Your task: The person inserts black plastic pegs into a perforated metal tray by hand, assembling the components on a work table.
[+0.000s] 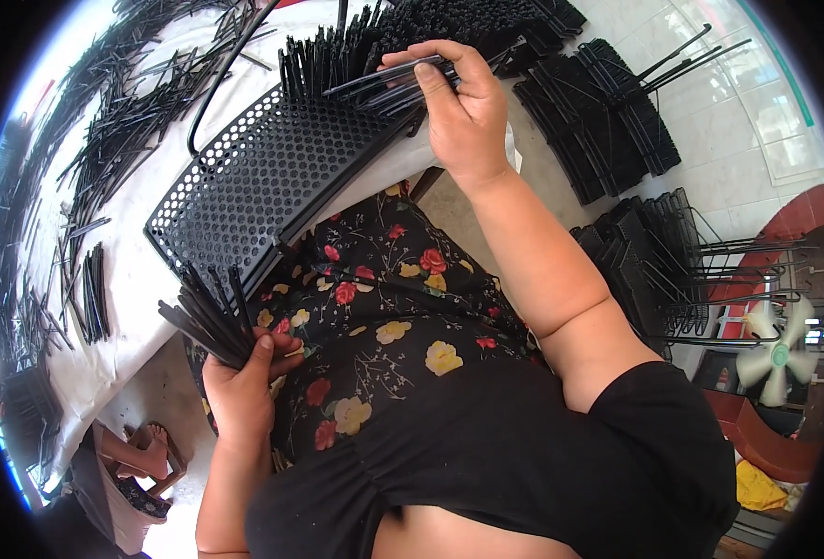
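With our left grip [240, 382] we are holding a fanned bundle of thin black sticks [209, 326], its tips overlapping the near left corner of a long black perforated tray [244, 191]; whether they are touching, we cannot tell. With our right grip [463, 116] we are pinching a few slender black sticks [384, 76] between thumb and fingers, above the tray's right end, where upright black sticks [323, 61] are crowding together. The tray is resting along the near edge of a white-covered desk [132, 256], its left and middle parts lying bare. Between it and a loose heap of black sticks [142, 107], we are seeing a strip of open white covering. Right of the desk, black rack-like pieces with wire handles [608, 121] are standing stacked, limiting the room there.
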A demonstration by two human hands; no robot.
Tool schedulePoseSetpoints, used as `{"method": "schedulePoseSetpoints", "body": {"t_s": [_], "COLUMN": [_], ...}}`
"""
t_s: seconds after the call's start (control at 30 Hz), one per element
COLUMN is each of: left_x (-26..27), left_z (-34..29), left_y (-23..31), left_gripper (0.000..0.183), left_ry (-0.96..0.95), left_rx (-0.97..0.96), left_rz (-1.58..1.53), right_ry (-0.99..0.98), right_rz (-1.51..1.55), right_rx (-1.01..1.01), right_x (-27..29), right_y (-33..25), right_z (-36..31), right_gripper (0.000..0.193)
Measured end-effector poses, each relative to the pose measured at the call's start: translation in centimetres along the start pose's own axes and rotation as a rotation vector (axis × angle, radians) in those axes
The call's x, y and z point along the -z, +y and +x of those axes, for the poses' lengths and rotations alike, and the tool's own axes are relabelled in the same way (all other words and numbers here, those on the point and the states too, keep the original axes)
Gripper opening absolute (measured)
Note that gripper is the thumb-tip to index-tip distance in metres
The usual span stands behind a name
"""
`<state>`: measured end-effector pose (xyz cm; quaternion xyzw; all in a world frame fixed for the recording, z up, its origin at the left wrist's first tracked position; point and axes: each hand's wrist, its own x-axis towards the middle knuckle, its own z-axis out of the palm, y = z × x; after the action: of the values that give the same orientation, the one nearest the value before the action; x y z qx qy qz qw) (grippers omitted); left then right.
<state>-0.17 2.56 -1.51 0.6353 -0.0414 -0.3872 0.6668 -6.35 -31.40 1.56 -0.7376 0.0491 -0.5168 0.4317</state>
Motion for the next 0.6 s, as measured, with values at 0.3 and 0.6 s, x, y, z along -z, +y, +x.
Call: {"method": "schedulePoseSetpoints", "body": {"t_s": [0.3, 0.6], "left_x": [-0.2, -0.4], "left_z": [0.2, 0.1], "left_y": [0.3, 0.5], "left_gripper": [0.008, 0.008], "left_ry": [0.002, 0.025], "left_rx": [0.028, 0.030], "left_rz": [-0.012, -0.007], "right_ry": [-0.125, -0.282], "right_rz": [-0.121, -0.230], "right_rx": [0.087, 0.129], "right_x": [0.6, 0.6], "right_y": [-0.7, -1.3], "right_z": [0.4, 1.2], "right_gripper": [0.014, 0.014]}}
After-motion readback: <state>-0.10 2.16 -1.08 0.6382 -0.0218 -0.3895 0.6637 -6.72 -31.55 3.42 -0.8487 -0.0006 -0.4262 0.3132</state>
